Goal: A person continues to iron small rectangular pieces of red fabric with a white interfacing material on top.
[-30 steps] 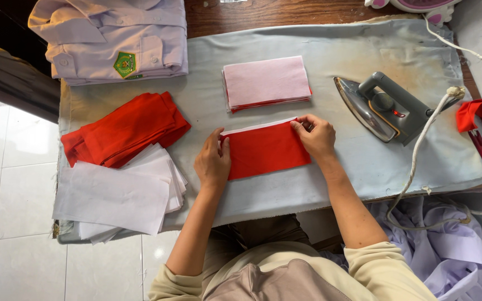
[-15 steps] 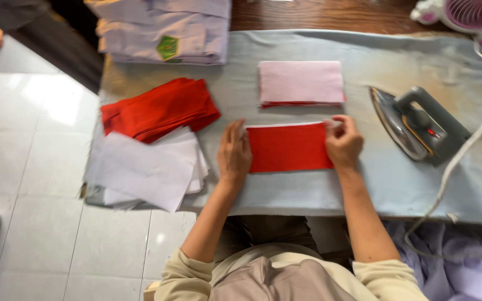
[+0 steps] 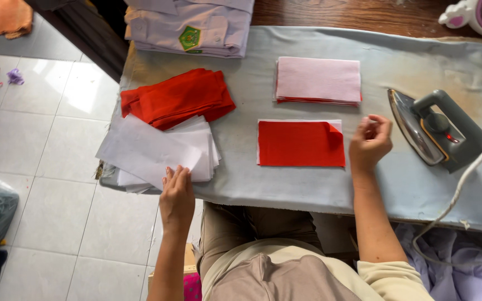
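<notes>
A red cloth rectangle [image 3: 299, 144] lies flat on a white backing on the grey ironing table [image 3: 308, 184], its top right corner curled over. My right hand [image 3: 369, 142] hovers just right of it, fingers loosely curled, holding nothing. My left hand [image 3: 177, 195] rests fingers-flat on the near edge of a stack of white sheets [image 3: 157, 150] at the table's left. Behind those sheets sits a pile of red cloth pieces [image 3: 177, 97]. A stack of finished pink-faced pieces [image 3: 318, 79] lies beyond the red rectangle.
A grey electric iron [image 3: 436, 131] lies on its side at the right, its white cord [image 3: 458, 195] trailing off the front edge. Folded white shirts [image 3: 191, 25] sit at the back left. A fan [image 3: 481, 14] shows at the top right. Tiled floor lies to the left.
Both hands have left the red rectangle. My left hand moved left onto the white sheets; my right hand lifted off to the right, and the cloth's corner curled over. The view shifted left.
</notes>
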